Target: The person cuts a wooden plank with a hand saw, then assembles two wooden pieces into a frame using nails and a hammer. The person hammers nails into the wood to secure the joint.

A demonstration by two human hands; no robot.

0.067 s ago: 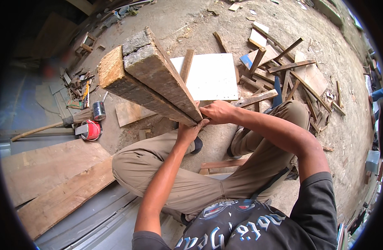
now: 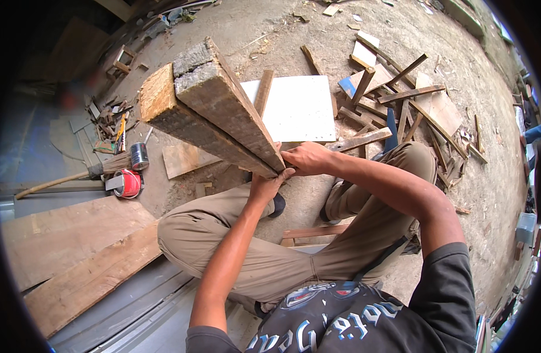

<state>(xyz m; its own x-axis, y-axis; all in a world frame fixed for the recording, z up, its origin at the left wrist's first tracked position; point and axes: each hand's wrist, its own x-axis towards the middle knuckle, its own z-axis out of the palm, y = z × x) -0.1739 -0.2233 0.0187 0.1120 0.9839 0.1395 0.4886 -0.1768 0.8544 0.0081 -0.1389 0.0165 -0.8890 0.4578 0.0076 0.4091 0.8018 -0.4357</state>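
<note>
Two thick, rough wooden beams [image 2: 226, 97] rise side by side toward me. A thin dark gap runs between them, one cut end is pale yellow and the other weathered grey. Around their lower part, on the near side, my left hand [image 2: 265, 187] is closed, its thumb pointing right. My right hand [image 2: 310, 159] is closed against the beams' right edge, close to the left thumb; its fingertips are partly hidden. The beams' bottom ends are hidden behind my hands. Beyond them lies a white board [image 2: 300, 109] with a narrow wood strip [image 2: 263, 93] across its left side.
Scrap wood strips [image 2: 411, 94] lie heaped at the right. To my left are a brush with a long handle [image 2: 114, 165], a dark can [image 2: 140, 156], a red can [image 2: 129, 184] and wide planks [image 2: 76, 235]. A short wood piece [image 2: 314, 232] lies between my legs.
</note>
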